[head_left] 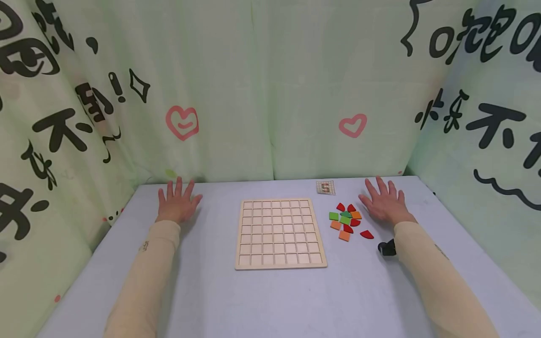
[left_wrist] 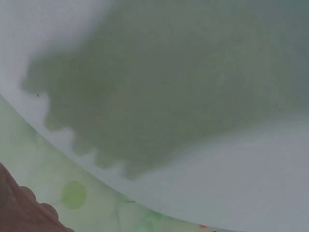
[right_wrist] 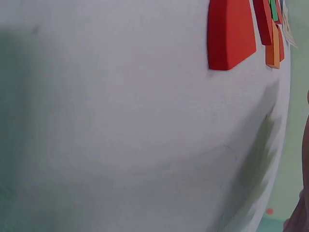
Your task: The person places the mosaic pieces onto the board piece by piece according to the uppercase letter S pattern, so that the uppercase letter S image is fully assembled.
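Note:
My left hand (head_left: 176,205) is spread with straight fingers near the table's far left edge, holding nothing; its shadow falls on the cloth in the left wrist view. On the other side my right hand (head_left: 385,203) has its fingers fanned out, also holding nothing. Beside it lies a loose group of flat coloured pieces: red wedges (head_left: 367,234), orange squares (head_left: 344,235), green squares (head_left: 334,216) and a darker green piece (head_left: 346,214). One red wedge (right_wrist: 231,36) shows large in the right wrist view. Between the hands lies a wooden grid board (head_left: 279,236) with bare square cells.
A small printed card (head_left: 326,188) lies at the far edge, behind the pieces. A black object (head_left: 386,248) shows at the right wrist. Green curtains (head_left: 270,94) with dark writing and red hearts stand around the white table (head_left: 270,305).

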`<state>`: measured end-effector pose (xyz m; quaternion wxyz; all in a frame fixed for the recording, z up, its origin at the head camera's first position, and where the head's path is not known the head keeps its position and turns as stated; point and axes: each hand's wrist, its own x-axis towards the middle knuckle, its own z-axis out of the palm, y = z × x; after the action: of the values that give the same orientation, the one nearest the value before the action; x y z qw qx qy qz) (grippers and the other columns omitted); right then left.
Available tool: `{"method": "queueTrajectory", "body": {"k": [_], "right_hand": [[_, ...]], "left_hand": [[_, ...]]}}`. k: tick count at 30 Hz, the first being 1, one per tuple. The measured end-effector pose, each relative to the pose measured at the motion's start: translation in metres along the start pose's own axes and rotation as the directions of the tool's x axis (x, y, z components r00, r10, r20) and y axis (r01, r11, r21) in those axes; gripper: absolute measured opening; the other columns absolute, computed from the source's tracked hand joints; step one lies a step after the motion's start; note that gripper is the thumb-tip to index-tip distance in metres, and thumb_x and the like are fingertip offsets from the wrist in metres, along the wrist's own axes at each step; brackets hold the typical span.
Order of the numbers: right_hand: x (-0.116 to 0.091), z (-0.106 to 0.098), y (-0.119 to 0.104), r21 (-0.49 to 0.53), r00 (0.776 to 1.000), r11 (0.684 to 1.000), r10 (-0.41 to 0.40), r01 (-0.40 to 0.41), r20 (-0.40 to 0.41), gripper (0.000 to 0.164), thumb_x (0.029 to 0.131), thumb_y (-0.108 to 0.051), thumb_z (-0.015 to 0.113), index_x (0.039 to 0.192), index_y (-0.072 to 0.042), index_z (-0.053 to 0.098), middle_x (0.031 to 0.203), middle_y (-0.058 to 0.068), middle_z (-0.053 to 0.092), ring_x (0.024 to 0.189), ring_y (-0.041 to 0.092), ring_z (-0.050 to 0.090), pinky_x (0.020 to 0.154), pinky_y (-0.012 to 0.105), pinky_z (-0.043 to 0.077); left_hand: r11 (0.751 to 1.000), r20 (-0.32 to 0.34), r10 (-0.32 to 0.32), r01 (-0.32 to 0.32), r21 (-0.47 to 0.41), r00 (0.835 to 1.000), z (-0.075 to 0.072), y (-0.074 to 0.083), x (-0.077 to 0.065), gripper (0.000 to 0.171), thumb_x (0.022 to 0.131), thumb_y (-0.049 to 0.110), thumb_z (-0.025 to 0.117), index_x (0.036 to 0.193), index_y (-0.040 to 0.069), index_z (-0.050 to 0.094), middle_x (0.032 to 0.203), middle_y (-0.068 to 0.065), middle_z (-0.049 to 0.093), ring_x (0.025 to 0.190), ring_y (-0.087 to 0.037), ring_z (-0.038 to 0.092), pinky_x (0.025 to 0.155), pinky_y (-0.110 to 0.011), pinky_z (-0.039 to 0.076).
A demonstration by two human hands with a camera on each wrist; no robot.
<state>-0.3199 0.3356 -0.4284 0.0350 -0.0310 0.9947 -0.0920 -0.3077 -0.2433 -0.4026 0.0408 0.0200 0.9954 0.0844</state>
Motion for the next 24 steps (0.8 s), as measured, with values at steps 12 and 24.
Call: {"method": "queueTrajectory", "body": {"k": [12,24], "right_hand": [[0.002,0.000,-0.001,0.022,1.000,1.000,-0.006,0.005,0.010,0.083,0.099,-0.048,0.045,0.156,-0.009,0.001,0.158,0.027,-0.010,0.139,0.057,-0.010,0.109,0.073,-0.009],[-0.004,-0.005,-0.075,0.221,0.988,0.964,-0.136,0.150,-0.079,0.073,0.104,-0.044,0.034,0.156,-0.002,0.003,0.159,0.028,-0.005,0.143,0.050,-0.003,0.114,0.067,0.002]], "left_hand": [[0.997,-0.008,0.044,-0.045,-0.055,0.999,-0.001,0.007,0.003,0.068,0.105,0.046,0.025,0.155,0.002,0.010,0.159,-0.028,-0.006,0.144,-0.049,-0.008,0.113,-0.067,-0.005],[0.855,0.051,0.274,-0.220,-0.469,0.960,0.000,0.073,0.004,0.059,0.100,0.036,0.053,0.149,0.005,0.039,0.155,-0.016,0.034,0.141,-0.035,0.034,0.114,-0.050,0.031]]}}
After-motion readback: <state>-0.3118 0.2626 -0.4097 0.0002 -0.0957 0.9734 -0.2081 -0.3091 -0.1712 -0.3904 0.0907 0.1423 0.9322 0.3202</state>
